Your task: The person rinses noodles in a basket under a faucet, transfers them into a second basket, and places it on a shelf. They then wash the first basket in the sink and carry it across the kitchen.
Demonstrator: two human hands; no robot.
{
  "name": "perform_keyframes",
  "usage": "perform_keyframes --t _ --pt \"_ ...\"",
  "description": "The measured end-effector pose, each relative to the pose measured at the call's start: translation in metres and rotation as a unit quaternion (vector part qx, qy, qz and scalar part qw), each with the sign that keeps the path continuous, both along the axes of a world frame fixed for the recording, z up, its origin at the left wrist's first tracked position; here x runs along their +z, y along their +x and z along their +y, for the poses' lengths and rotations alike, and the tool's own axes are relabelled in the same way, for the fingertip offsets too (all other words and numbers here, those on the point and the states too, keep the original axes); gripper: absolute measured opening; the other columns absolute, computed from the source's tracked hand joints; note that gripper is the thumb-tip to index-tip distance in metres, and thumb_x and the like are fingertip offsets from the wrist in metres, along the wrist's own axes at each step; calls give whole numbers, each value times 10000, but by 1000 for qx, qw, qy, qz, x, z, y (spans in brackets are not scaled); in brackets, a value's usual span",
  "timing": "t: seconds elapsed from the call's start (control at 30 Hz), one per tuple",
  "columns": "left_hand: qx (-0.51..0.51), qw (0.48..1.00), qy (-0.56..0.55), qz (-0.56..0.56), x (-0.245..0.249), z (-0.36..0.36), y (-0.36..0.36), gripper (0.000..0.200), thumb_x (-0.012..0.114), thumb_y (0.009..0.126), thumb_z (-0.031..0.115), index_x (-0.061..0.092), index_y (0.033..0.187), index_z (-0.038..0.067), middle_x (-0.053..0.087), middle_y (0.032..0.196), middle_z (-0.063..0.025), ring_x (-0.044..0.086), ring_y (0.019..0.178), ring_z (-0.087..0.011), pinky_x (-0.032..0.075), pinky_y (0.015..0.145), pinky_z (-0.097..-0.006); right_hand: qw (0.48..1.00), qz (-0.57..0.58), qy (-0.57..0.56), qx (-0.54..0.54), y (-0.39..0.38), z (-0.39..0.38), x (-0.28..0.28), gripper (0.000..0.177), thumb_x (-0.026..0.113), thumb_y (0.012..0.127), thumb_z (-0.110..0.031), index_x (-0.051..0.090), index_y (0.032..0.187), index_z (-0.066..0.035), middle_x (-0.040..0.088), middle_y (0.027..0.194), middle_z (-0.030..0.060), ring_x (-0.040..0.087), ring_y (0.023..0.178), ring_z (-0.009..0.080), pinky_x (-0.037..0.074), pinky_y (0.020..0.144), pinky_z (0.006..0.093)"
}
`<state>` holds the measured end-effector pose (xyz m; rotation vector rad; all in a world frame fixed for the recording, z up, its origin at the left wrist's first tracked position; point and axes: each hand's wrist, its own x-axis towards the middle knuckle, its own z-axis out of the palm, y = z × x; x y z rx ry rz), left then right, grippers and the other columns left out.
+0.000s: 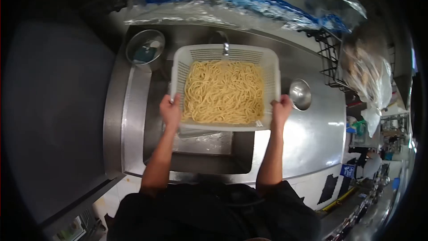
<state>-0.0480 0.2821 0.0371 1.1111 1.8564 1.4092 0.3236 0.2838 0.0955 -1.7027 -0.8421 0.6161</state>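
A white perforated basket (227, 127) with a layer of yellow noodles (224, 92) in it is held over the metal sink (200, 163). My left hand (171, 110) grips its left side, and my right hand (281, 109) grips its right side. The fingers are partly hidden by the rim. A chrome faucet (226, 49) reaches over the basket's far edge. Just right of my right hand, a metal bowl (300, 94) rests on the steel counter.
At the back left stands a round metal container (146, 49) with items inside. Clear plastic (249, 0) hangs along the back. A black wire rack (329, 60) and a plastic bag (368, 69) are at the right. The steel counter (312, 138) extends right of the sink.
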Motion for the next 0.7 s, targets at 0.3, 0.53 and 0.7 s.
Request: perform_keyframes --t 0.3,0.53,0.7 --pt "-30 999 13 -4 -4 48 17 433 733 895 179 424 615 65 385 587 68 305 577 -49 267 497 -288 996 92 17 -13 11 -2 7 147 575 746 90 517 832 -14 551 771 43 526 707 131 422 670 278" --pt "28 997 -18 71 12 -12 -23 381 751 847 219 487 659 19 436 553 -19 362 559 -95 343 501 -331 997 71 -38 15 -20 -16 -33 115 612 792 35 512 812 -18 544 740 34 499 678 110 414 630 281" --pt "55 978 -122 157 -30 -76 -68 342 756 819 191 508 666 12 468 558 -35 392 559 -98 363 506 -333 991 42 -91 94 -59 -42 -108 95 626 819 -21 538 842 3 568 724 84 528 653 174 439 619 340"
